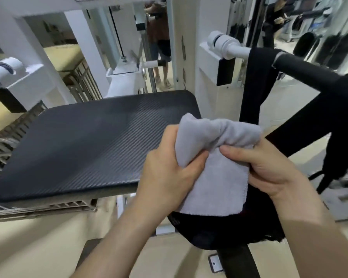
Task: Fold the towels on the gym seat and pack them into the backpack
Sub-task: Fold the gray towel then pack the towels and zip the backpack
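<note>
Grey terry towel, judged soft, light and limp, is held beside the bench, above what is probably the black backpack. Each grip is closed on it: the top fold is bunched in the left hand, an edge pinched by the right hand. Corners would best be taken. Mirrors are seen beyond the ribbed pad.
</note>
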The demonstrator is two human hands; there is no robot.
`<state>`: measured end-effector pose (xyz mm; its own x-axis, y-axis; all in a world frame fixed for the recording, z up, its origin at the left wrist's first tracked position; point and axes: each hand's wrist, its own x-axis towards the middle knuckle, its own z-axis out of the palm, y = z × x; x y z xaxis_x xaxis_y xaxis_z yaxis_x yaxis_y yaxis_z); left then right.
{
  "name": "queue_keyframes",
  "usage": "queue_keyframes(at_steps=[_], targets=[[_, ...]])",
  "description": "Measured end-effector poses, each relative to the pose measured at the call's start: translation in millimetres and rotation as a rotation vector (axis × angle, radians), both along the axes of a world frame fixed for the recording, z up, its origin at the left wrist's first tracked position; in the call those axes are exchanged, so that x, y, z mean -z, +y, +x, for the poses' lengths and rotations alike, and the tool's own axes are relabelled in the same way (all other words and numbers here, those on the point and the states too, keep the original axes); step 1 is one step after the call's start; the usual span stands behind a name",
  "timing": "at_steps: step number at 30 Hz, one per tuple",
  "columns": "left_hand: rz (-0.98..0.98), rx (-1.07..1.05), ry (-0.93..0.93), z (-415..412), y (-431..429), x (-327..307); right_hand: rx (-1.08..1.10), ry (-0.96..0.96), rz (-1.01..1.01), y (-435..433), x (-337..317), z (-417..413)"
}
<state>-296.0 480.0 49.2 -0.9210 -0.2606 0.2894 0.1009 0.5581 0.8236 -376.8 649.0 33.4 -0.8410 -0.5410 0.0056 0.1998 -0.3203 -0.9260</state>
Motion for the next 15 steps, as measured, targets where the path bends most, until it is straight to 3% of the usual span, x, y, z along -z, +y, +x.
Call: queue_keyframes(at_steps=[5,8,12,15], targets=[[-0.371,0.246,-0.228,32,12,82,0.292,0.188,0.482,37,42,51],[-0.587,0.407,-0.444,38,-17,168,0.475,0.17,0.76,43,63,78],[-0.981,0.381,-0.728,38,-52,249,0.521,0.152,0.862,40,87,91],[-1.171,0.397,-0.689,30,-50,264,0.525,0.144,0.933,40,111,89]])
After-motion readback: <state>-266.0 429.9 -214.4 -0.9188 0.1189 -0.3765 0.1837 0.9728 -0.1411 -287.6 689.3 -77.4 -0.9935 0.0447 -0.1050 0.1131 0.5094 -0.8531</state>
